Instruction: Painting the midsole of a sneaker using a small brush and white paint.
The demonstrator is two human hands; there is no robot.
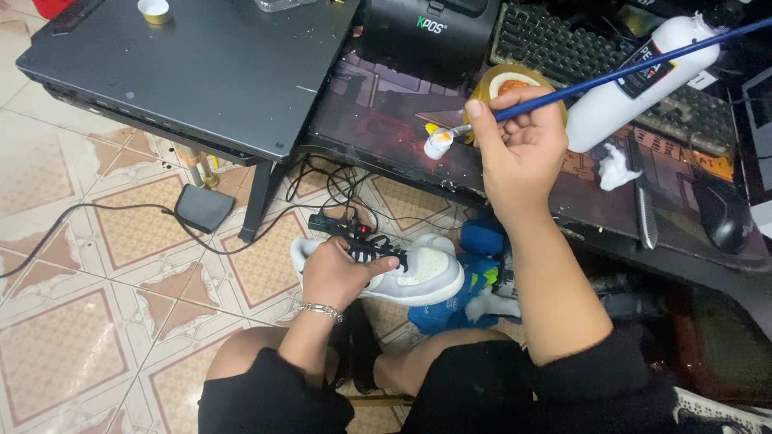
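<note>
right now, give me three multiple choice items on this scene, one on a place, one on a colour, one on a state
1. Where is the sneaker?
A. on the dark desk
B. held low over the tiled floor, by the knees
C. on the keyboard

2. What colour is the handle of the brush?
A. blue
B. red
C. yellow

3. How is the right hand placed?
A. open and flat on the desk
B. closed on the brush, with its tip at a small white pot
C. gripping the white bottle

Answers:
1 B: the left hand grips the sneaker below the desk edge, above the floor tiles.
2 A: the long handle runs blue from the fist toward the upper right.
3 B: the fingers wrap the handle and the bristle end meets the small white pot.
</note>
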